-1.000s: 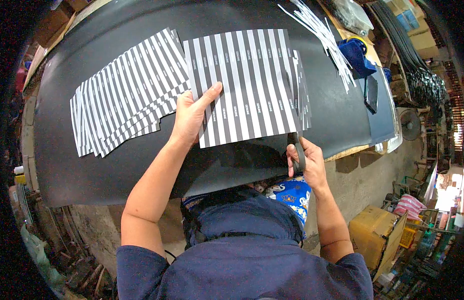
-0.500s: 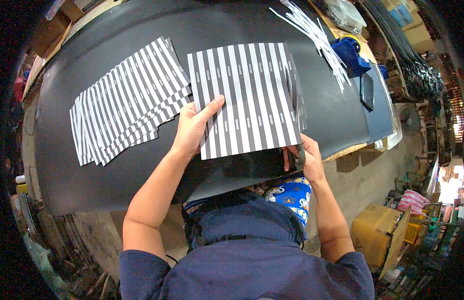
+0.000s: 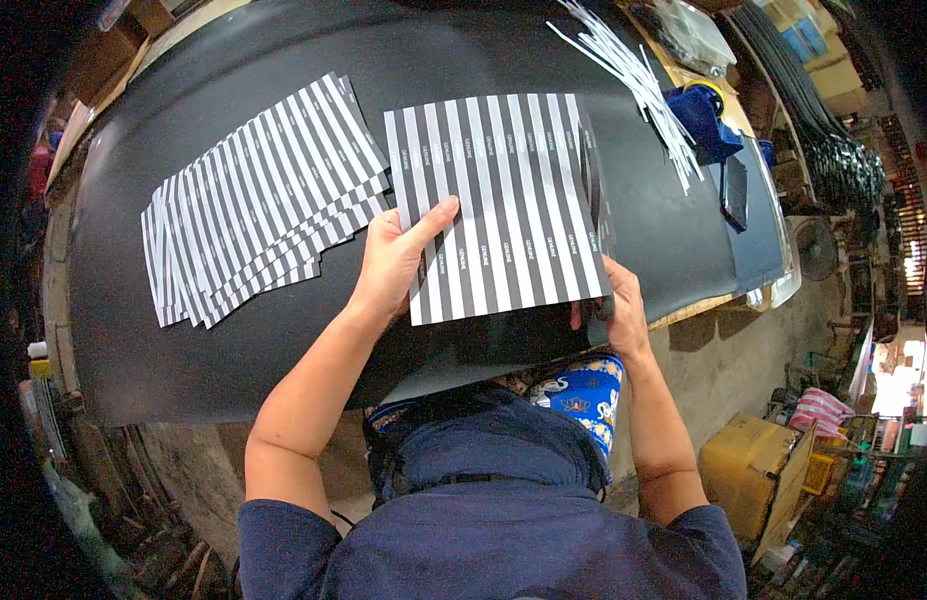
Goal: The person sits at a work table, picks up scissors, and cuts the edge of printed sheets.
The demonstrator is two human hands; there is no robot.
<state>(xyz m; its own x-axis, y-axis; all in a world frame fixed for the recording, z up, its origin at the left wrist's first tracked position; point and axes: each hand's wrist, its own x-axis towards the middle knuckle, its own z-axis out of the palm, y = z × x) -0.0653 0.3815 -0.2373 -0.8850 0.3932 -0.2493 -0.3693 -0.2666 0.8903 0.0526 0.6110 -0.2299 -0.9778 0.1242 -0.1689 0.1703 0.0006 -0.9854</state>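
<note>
A black-and-white striped sheet (image 3: 504,210) is pinched at its left edge by my left hand (image 3: 394,258), the thumb lying on top. At the sheet's lower right corner my right hand (image 3: 624,305) is closed round the handles of dark scissors (image 3: 591,165), whose blade shows along the sheet's right edge. The sheet hides part of the scissors and some of my right fingers. Other striped sheets lie fanned in a pile (image 3: 269,190) to the left. More sheets show only slightly behind the held one, at its right.
All this is over a black-topped table (image 3: 464,50). Thin white strips (image 3: 639,90) lie at its back right. Beyond them are a blue tape dispenser (image 3: 704,120) and a black phone-like object (image 3: 734,192). A cardboard box (image 3: 749,470) stands on the floor at right.
The held sheet and my left hand have moved a little right and toward me. The scissors' blade has come further up along the sheet's right edge.
</note>
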